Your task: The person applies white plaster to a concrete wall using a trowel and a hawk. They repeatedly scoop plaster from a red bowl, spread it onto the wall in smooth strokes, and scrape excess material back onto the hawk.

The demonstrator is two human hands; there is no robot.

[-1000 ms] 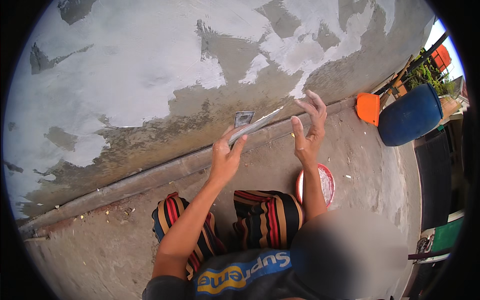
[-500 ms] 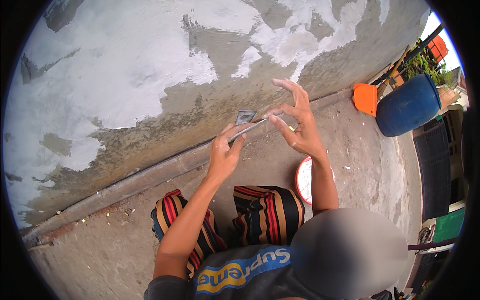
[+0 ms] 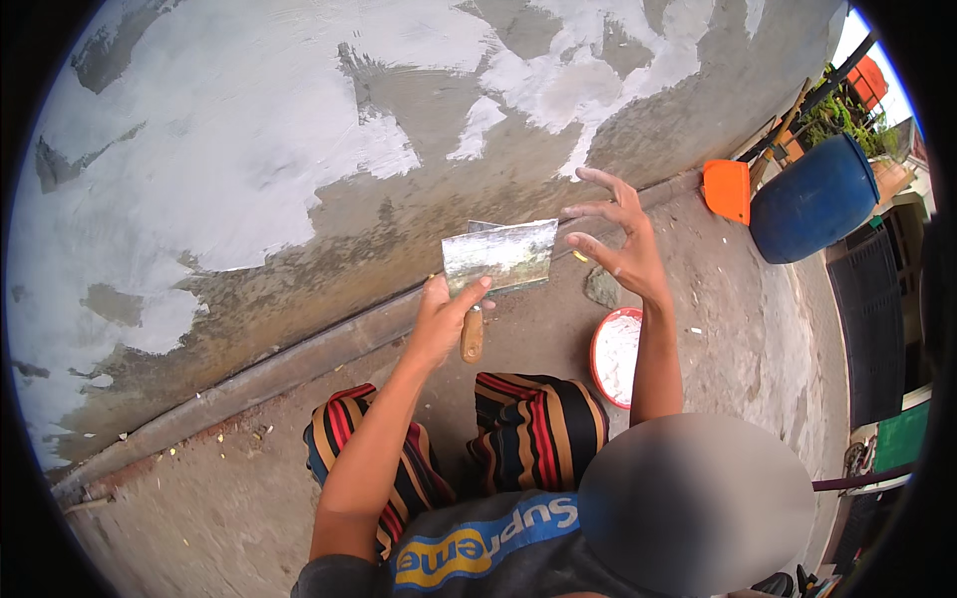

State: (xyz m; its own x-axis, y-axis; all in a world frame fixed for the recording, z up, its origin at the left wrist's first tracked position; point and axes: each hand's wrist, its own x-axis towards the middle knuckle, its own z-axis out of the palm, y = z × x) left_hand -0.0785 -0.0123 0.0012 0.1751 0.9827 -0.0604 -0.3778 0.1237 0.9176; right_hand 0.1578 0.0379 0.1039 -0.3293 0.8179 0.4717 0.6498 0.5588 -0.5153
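My left hand (image 3: 441,317) grips a wide putty knife (image 3: 503,254), its thumb pressed on the metal blade. The blade's broad face is smeared with white paste, and a short wooden handle (image 3: 472,339) points down beside the fingers. Partly hidden behind the blade, the corner of a second flat metal plate (image 3: 482,225) shows above its top edge. My right hand (image 3: 626,239) is raised just right of the blade, fingers apart and dusted white, holding nothing. Ahead of both hands rises a grey wall (image 3: 379,214) patched with white filler.
A round red-rimmed tub (image 3: 616,354) of white paste stands by my right forearm. Near it on the concrete ground lies a grey lump (image 3: 601,287). Farther right are an orange dustpan-like piece (image 3: 727,191) and a blue barrel (image 3: 814,199). A low ledge (image 3: 269,374) runs along the wall's foot.
The putty knife has turned from edge-on to showing its broad face, and its handle has come into sight. My right hand has moved off the blade, slightly right.
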